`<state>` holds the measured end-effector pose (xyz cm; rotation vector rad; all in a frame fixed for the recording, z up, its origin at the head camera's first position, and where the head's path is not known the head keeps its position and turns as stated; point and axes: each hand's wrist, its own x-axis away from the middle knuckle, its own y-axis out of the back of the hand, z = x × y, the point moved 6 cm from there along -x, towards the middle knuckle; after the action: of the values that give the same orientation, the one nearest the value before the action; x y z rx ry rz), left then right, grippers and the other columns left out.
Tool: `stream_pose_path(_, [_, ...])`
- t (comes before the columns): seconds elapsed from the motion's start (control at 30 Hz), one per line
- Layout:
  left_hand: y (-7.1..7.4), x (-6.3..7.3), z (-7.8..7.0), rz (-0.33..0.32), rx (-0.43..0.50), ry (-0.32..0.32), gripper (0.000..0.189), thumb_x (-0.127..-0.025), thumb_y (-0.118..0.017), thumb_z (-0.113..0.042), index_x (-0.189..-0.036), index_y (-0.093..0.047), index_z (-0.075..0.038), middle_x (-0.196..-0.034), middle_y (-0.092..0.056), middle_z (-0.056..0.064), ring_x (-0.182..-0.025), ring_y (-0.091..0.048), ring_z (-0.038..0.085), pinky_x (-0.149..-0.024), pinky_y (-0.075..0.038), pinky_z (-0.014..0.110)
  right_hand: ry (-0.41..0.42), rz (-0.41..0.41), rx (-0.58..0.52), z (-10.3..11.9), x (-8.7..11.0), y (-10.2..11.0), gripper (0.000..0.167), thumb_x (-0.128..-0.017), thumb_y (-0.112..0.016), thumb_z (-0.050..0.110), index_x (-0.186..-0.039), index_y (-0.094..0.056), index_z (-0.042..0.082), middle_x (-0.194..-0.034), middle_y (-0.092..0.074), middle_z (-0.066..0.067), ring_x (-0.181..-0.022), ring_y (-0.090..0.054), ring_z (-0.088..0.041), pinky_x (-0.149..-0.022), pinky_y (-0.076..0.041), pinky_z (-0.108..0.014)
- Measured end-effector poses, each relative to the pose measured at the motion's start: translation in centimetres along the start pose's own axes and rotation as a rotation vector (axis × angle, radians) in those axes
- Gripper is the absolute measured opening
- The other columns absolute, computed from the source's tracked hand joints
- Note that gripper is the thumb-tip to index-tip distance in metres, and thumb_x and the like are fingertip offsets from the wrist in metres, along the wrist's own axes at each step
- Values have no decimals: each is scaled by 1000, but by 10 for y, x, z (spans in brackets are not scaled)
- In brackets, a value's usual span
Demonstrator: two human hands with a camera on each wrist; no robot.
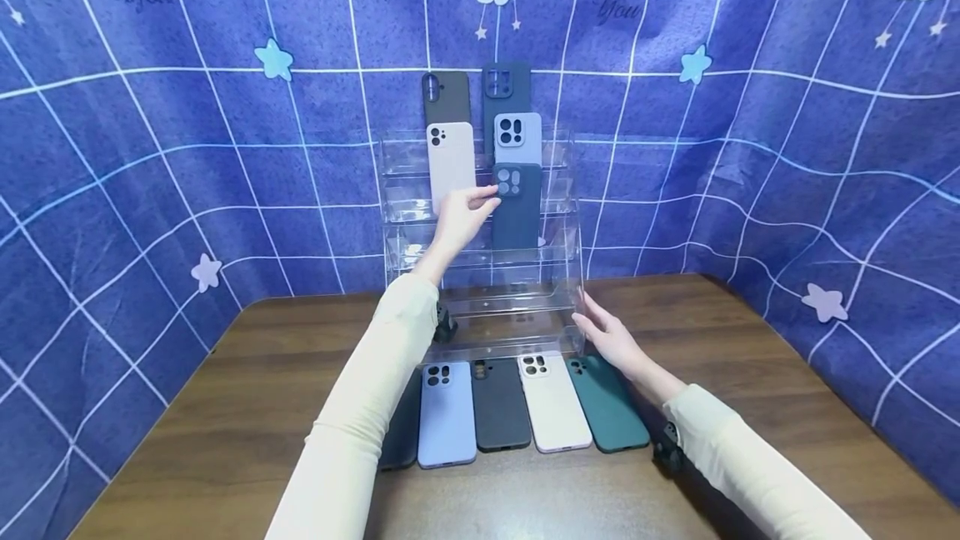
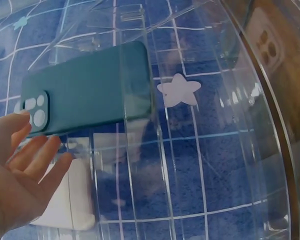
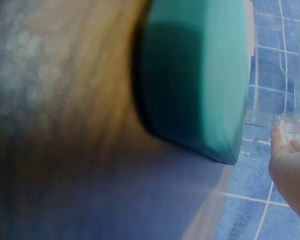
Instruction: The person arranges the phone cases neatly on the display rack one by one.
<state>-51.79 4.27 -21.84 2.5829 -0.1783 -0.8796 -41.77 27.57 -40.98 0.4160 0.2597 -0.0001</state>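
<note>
A tiered clear plastic display stand stands on the table. My left hand is raised beside a dark teal phone case standing in one of its middle tiers. The fingertips touch that case's left edge by the camera cutouts, and the fingers are extended in the left wrist view. My right hand holds the lower right side edge of the stand between thumb and fingers. Left of the teal case is a white phone case, partly covered by my left hand. A light blue phone case stands behind the teal one.
Higher tiers hold a dark grey case and a dark blue case. Before the stand lie several cases in a row, including a light blue, a black, a white and a green one. A patterned blue cloth hangs behind.
</note>
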Motion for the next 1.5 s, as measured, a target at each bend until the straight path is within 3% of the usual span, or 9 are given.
stream_pose_path(0.17, [6,4,7,6,-15,32,34,-90,-63,-18,-122,-62,-6,-127,-60,13,-108,-63,26,-94,-50,33,-4,-4,-3,0,-1,-5,64,-97,-50,35,-150,-21,16,-144,-41,-18,-114,-54,-31,-97,-46,-41])
stream_pose_path(0.37, [20,8,10,-41,-29,-11,29,-88,-66,-20,-114,-66,-7,-114,-68,11,-102,-66,21,-90,-51,25,4,4,-3,2,-2,-7,63,-97,-50,35,-150,-21,18,-147,-37,-17,-119,-52,-32,-100,-43,-43])
stream_pose_path(0.47, [26,12,10,-56,-42,-16,30,-88,-66,-19,-113,-66,-4,-111,-69,12,-99,-67,23,-90,-51,28,-2,-1,-4,3,-1,-5,62,-97,-50,36,-150,-21,19,-137,-48,-21,-110,-55,-31,-94,-48,-35])
stream_pose_path(0.6, [30,17,12,-45,-48,11,32,-89,-64,-19,-116,-63,-3,-114,-67,13,-102,-66,25,-93,-50,32,0,10,-38,2,-1,-3,63,-97,-49,34,-150,-20,17,-142,-43,-20,-117,-52,-32,-97,-46,-34])
stream_pose_path(0.67, [32,21,12,-45,-49,14,31,-89,-64,-19,-116,-63,-4,-114,-67,13,-102,-66,25,-93,-50,33,4,18,-44,1,-1,-1,63,-98,-48,33,-150,-18,16,-149,-32,-19,-124,-47,-34,-101,-42,-40])
stream_pose_path(1.0, [47,44,9,-47,-63,-3,35,-89,-65,-22,-119,-61,-4,-110,-69,13,-99,-66,27,-88,-52,36,-8,29,-57,0,0,5,65,-98,-48,34,-151,-15,16,-152,-25,-19,-128,-43,-36,-102,-39,-43])
stream_pose_path(1.3, [66,67,27,-61,-71,5,33,-88,-66,-25,-117,-63,-9,-107,-70,9,-96,-66,25,-87,-52,37,0,46,-66,6,1,1,64,-99,-47,33,-151,-13,16,-153,-23,-20,-129,-41,-36,-102,-38,-41])
stream_pose_path(1.5, [79,90,39,-54,-92,7,31,-87,-67,-23,-113,-64,-6,-105,-70,11,-94,-67,24,-85,-53,35,3,56,-57,5,2,-2,64,-99,-46,32,-151,-13,19,-152,-25,-20,-128,-41,-37,-102,-39,-43])
